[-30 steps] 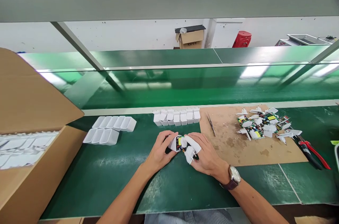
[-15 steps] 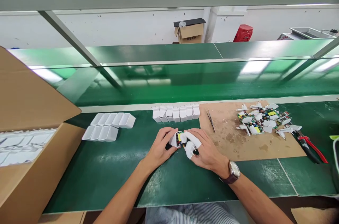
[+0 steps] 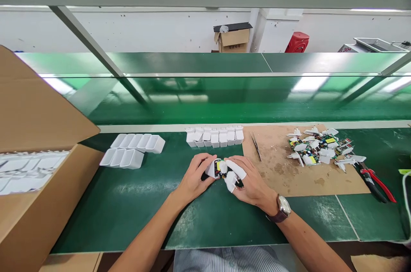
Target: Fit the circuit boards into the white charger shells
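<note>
Over the middle of the green bench, my left hand (image 3: 196, 177) grips a white plastic housing (image 3: 210, 170) on its side. A circuit board (image 3: 221, 168) with a yellow-wrapped part sits partly in the mouth of that housing. My right hand (image 3: 253, 180) is closed around a white plug piece (image 3: 231, 181) and a curved white cover (image 3: 236, 168) joined to the board's right side. My palm hides part of these pieces. Beyond my hands stands a row of white housings (image 3: 214, 137) with flaps on top.
Empty white housings (image 3: 131, 158) stand in two rows at left, beside an open cardboard box (image 3: 75, 186). On a brown cardboard sheet (image 3: 279, 177) lie tweezers (image 3: 256, 147) and a pile of circuit boards with white plugs (image 3: 321, 145). Red-handled pliers (image 3: 375, 182) lie at right.
The view has shifted slightly. Both hands keep their hold on the housing and board pieces, with hardly any movement between them.
</note>
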`<state>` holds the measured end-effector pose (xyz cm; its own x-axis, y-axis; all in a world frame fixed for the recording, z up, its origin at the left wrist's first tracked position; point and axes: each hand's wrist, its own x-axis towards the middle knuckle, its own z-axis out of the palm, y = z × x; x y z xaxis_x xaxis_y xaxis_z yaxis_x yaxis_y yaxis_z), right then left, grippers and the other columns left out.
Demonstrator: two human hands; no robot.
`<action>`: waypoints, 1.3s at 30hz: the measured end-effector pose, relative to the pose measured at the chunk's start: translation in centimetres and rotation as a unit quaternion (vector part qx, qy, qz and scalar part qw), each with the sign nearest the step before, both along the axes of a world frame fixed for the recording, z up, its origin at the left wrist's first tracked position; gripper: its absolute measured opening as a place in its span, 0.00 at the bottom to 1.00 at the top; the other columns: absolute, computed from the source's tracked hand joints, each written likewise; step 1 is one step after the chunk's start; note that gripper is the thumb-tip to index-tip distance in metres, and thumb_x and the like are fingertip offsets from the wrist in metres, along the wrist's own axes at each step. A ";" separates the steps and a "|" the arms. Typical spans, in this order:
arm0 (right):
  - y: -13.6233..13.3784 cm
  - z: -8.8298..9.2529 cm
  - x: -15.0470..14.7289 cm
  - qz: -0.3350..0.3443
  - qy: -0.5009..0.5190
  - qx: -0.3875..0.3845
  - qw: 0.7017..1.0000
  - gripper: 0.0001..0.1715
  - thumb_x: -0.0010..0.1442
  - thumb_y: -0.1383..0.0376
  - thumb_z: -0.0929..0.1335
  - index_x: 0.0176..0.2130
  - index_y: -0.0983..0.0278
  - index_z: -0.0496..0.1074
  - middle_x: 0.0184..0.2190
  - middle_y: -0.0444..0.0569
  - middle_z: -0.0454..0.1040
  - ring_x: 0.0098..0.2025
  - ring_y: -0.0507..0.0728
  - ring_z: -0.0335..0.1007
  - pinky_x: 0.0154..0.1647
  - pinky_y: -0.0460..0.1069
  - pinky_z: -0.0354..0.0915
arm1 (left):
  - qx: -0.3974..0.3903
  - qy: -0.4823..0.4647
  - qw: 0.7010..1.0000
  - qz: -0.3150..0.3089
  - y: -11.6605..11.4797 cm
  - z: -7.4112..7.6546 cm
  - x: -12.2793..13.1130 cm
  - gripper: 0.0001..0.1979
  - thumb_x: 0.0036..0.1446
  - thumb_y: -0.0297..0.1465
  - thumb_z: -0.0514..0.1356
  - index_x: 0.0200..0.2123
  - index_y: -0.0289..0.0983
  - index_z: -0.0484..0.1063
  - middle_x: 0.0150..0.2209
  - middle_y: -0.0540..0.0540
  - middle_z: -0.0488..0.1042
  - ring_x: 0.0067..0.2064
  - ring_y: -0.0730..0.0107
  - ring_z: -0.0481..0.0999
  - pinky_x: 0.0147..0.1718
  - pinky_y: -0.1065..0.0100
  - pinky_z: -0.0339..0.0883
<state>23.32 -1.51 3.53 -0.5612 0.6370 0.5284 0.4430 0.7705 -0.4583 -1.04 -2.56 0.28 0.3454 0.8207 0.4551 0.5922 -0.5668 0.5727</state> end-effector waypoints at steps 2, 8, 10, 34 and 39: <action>0.0 -0.2 0.0 0.001 0.003 -0.006 1.000 0.43 0.60 0.74 0.65 0.70 0.61 0.54 0.57 0.60 0.73 0.60 0.67 0.70 0.57 0.65 0.73 | 0.003 0.003 1.000 0.001 0.0 0.1 0.0 0.32 0.65 0.32 0.64 0.69 0.47 0.59 0.56 0.38 0.69 0.57 0.54 0.73 0.54 0.53 0.74; 0.2 -0.5 0.0 0.020 0.027 -0.013 0.999 0.45 0.61 0.74 0.66 0.72 0.60 0.52 0.59 0.59 0.72 0.61 0.67 0.68 0.59 0.66 0.72 | -0.007 0.010 1.000 -0.001 -0.1 0.5 -0.1 0.32 0.65 0.32 0.64 0.69 0.46 0.58 0.55 0.38 0.69 0.56 0.54 0.73 0.53 0.54 0.74; 0.2 -0.5 0.1 0.022 0.031 -0.012 0.999 0.45 0.59 0.75 0.66 0.71 0.61 0.53 0.59 0.59 0.72 0.61 0.67 0.68 0.59 0.66 0.72 | -0.006 0.005 1.000 -0.003 -0.1 0.5 -0.2 0.32 0.65 0.32 0.64 0.69 0.46 0.58 0.55 0.38 0.69 0.56 0.54 0.73 0.53 0.54 0.74; 0.0 -0.5 -0.4 0.017 -0.008 -0.007 1.000 0.43 0.62 0.73 0.66 0.71 0.60 0.52 0.57 0.60 0.73 0.59 0.68 0.70 0.57 0.66 0.73 | -0.011 -0.018 1.000 -0.015 -0.3 0.3 0.5 0.31 0.66 0.33 0.63 0.69 0.47 0.58 0.54 0.38 0.67 0.55 0.54 0.75 0.51 0.55 0.77; 0.0 -0.3 -0.5 0.014 -0.022 0.008 1.000 0.41 0.64 0.69 0.67 0.71 0.62 0.52 0.55 0.61 0.74 0.57 0.68 0.71 0.55 0.66 0.75 | -0.060 -0.026 0.997 -0.030 -0.5 -0.3 0.8 0.30 0.66 0.33 0.62 0.69 0.46 0.58 0.55 0.38 0.66 0.56 0.53 0.74 0.52 0.54 0.77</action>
<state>22.79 -1.53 3.27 -0.6018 0.6124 0.5126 0.4405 0.7899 -0.4266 -0.28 -3.06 -0.06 0.3735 0.8491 0.3735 0.5271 -0.5256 0.6678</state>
